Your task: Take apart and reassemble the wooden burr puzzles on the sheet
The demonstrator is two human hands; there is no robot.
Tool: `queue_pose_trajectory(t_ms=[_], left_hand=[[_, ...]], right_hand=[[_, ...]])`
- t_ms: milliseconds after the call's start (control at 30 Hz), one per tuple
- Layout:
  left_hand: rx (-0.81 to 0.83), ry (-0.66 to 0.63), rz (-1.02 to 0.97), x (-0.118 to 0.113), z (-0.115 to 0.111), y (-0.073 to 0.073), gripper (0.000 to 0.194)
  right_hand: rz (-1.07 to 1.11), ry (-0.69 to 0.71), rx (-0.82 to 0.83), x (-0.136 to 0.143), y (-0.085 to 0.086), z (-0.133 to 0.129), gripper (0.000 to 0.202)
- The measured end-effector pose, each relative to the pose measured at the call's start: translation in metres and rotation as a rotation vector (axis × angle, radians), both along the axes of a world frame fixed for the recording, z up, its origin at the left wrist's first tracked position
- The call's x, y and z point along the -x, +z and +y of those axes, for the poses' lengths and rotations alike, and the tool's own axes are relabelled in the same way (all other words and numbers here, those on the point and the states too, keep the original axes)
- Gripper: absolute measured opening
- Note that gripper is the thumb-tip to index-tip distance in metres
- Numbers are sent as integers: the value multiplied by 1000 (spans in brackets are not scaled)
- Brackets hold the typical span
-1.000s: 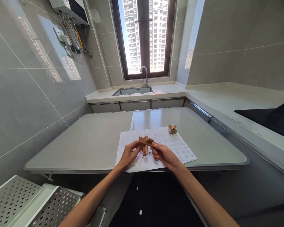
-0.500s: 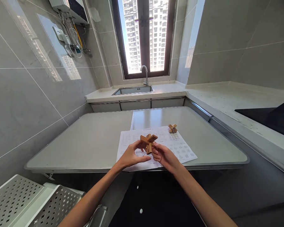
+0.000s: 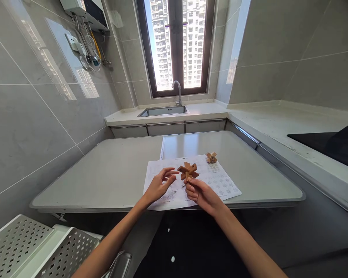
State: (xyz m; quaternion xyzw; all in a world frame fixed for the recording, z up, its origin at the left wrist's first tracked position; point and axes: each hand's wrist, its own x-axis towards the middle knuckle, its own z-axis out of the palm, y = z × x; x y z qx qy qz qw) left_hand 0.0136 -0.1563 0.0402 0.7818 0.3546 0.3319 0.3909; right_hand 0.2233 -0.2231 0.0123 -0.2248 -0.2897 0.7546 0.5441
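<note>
A brown wooden burr puzzle [image 3: 188,171], its interlocked bars pointing several ways, is held above the paper by my right hand [image 3: 201,194]. The thumb and fingers pinch one lower bar. Just left of the puzzle is my left hand [image 3: 160,187], fingers apart and holding nothing; its fingertips come close to the bars. Beneath both hands lies a printed instruction sheet [image 3: 224,184] with rows of small diagrams. A second, lighter wooden puzzle [image 3: 211,157] rests at the sheet's upper right corner.
The sheet lies on a pale folding table [image 3: 104,173] with a seam down its middle. Behind it runs a white counter with a sink [image 3: 162,111] and a faucet [image 3: 178,92]. A perforated white chair [image 3: 20,247] stands at lower left. On the right counter is a black panel [image 3: 330,141].
My left hand has let go of the puzzle and drawn back to the left. The puzzle has turned and shifted slightly right in my right hand.
</note>
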Motion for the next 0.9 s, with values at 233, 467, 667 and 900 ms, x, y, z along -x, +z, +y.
queue_pose_trajectory(t_ms=[233, 467, 667, 900], left_hand=[[-136, 193, 230, 41, 12, -13, 44], [-224, 289, 290, 76, 23, -32, 42], [-199, 316, 322, 86, 21, -35, 45], [-156, 329, 292, 89, 18, -34, 48]], right_hand=[[11, -272, 109, -56, -25, 41, 21], [-65, -406, 119, -92, -31, 59, 24], [-223, -441, 47, -88, -34, 50, 36], [-605, -374, -129, -54, -47, 32, 44]])
